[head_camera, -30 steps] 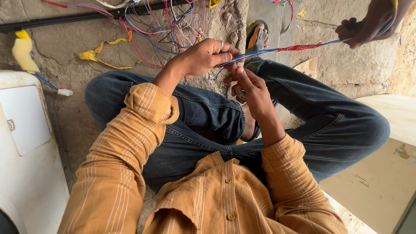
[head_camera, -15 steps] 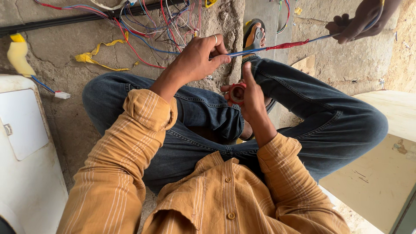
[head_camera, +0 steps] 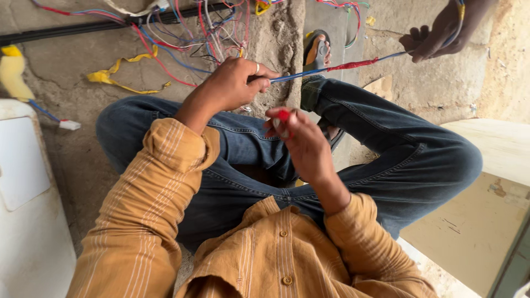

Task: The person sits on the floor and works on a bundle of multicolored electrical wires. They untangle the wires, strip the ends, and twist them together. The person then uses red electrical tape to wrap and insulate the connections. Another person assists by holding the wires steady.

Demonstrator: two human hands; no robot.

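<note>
Visibility limits: the roll of red tape [head_camera: 283,117] is mostly covered by the fingers of the right hand [head_camera: 301,144]; only a small red patch shows at the fingertips. The wire bundle [head_camera: 337,67] disappears inside the left hand [head_camera: 234,84] at one end and inside another person's hand [head_camera: 436,34] at the other; that arm is cut off by the top edge. The individual wires in the bundle are too thin to tell apart.

Hand state: the left hand is closed around the near end of the bundle, with a ring on one finger. The right hand is curled narrowly, pinching the tape roll in front of the lap, just below the bundle and apart from it. The bundle runs taut above the crossed legs in blue jeans [head_camera: 386,149], with a red-taped section [head_camera: 353,64] between the two grips.

Labels and packages: none legible. A white panel [head_camera: 25,182] fills the lower left corner, partly out of frame.

Surroundings: a tangle of loose coloured wires [head_camera: 215,27] lies on the concrete floor [head_camera: 72,149] beyond the left hand, beside a black conduit [head_camera: 72,25], yellow tape strips [head_camera: 118,74] and a sandalled foot [head_camera: 317,51]
</note>
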